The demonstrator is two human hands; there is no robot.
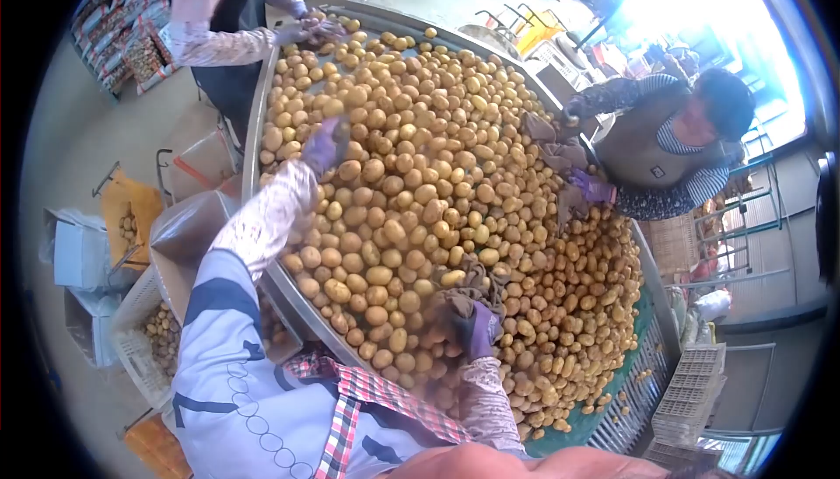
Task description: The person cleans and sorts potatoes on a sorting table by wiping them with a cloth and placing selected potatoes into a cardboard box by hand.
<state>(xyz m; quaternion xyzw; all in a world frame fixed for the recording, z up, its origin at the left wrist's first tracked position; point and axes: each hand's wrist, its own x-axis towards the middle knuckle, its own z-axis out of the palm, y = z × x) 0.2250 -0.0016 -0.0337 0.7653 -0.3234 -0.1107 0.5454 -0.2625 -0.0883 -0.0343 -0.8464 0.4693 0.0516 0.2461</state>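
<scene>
Potatoes [411,190] lie heaped across a large metal-sided sorting table [315,330]. My left hand [326,145], in a purple glove and patterned sleeve, reaches over the far left part of the heap. Motion smears its fingers, so I cannot see whether a potato is in them. Closer to me, my right hand [477,328], also in a purple glove, is closed on a crumpled brown cloth [479,285] resting among the potatoes. Its fingertips are partly hidden by the cloth and glove.
A co-worker's gloved hands [313,29] are at the far left corner; another person [665,146] works on the right with a brown cloth [560,155]. Cardboard box [188,243], white crate [140,339] with potatoes stand left. Stacked crates [691,391] stand right, past metal rollers [626,400].
</scene>
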